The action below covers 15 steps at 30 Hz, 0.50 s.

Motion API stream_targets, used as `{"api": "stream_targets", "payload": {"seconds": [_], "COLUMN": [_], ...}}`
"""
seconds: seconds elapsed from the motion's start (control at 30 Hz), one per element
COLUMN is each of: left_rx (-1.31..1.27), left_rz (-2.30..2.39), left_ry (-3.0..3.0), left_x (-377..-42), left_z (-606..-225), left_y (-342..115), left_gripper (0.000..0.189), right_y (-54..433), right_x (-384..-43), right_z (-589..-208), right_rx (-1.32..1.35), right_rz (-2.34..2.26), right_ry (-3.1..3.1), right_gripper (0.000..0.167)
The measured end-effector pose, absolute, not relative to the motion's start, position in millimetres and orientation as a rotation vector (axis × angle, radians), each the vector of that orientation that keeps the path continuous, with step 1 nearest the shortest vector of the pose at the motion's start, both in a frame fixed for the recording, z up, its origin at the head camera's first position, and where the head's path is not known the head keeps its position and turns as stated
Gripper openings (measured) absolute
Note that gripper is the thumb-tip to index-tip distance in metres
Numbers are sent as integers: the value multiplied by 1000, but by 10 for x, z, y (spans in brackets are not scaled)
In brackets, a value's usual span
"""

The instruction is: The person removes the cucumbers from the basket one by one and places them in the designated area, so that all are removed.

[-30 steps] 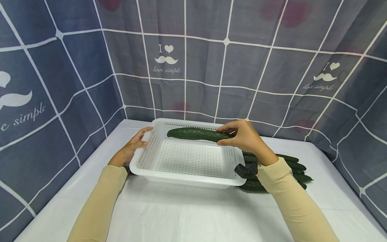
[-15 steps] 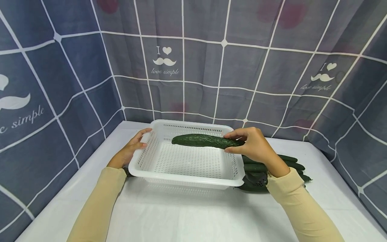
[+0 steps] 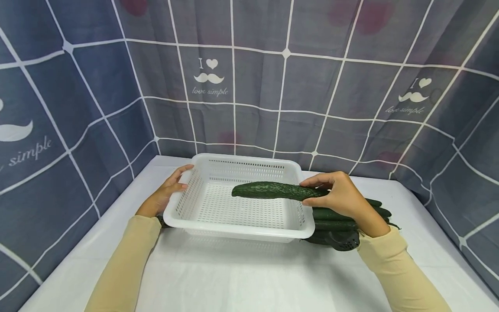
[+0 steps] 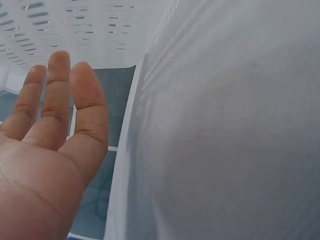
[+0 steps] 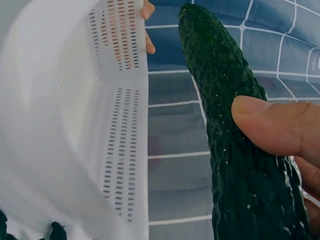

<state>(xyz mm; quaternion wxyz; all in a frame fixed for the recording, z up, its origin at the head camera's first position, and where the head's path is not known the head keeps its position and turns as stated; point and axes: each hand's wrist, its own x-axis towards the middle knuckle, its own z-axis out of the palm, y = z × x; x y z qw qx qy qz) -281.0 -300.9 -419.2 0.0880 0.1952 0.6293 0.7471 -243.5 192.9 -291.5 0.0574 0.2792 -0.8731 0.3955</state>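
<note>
My right hand [image 3: 343,199] pinches a dark green cucumber [image 3: 269,190] near its right end, thumb on the near side. The cucumber lies level above the right half of a white perforated basket [image 3: 234,228]. In the right wrist view my thumb [image 5: 265,117] presses on its bumpy skin. At the basket's left rim, my left hand [image 3: 165,195] holds on, with thumb and a finger over the edge. Three other fingers of that hand [image 4: 57,105] extend beneath or beside the basket's outer wall in the left wrist view. The basket's visible floor bears nothing.
Several cucumbers [image 3: 333,225] lie in a pile right of the basket, partly behind the right hand. A white cloth [image 3: 234,277] covers the table. Grey-blue checked curtains [image 3: 257,86] rise at the back and both sides.
My right hand has carried the cucumber from the basket's far side rightward and nearer, toward the right rim. My left hand keeps its place at the left rim.
</note>
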Motion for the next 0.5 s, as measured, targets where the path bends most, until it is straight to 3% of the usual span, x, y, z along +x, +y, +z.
{"api": "stream_targets", "payload": {"seconds": [0.5], "left_rx": [639], "left_rz": [2255], "left_ry": [1788], "left_x": [-2814], "left_z": [-4193], "left_y": [-3020], "left_gripper": [59], "right_y": [2331], "right_x": [-2335], "right_z": [-3039], "right_rx": [843], "right_rz": [1308], "right_ry": [-2649], "right_gripper": [38]}}
